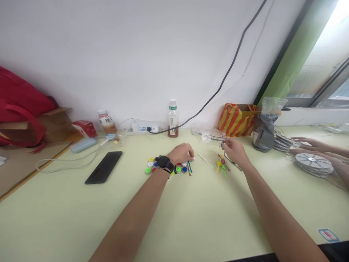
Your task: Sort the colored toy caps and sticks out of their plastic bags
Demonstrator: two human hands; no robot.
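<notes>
My left hand (183, 153), with a black watch (165, 163) on its wrist, is closed, its fingertips pinching a small white round piece (193, 159) low over the table. Around and partly under it lie round plastic pieces such as a green disc (148, 170) and a blue disc (184, 169), beside thin coloured sticks (189, 169). My right hand (234, 149) is closed on a thin blue plastic stick (223, 141), partly hidden by the fingers. Below it is a cluster of yellow, green and red arrow-like pieces (219, 163). A white stick (205, 160) lies between my hands.
A black phone (103, 167) lies left. Along the wall stand a bottle (173, 120), a power strip (147, 129) and a striped bag (237, 120). At right, another person's hands (321, 156) are by stacked white discs (313, 163). A black cable (218, 89) hangs across the wall.
</notes>
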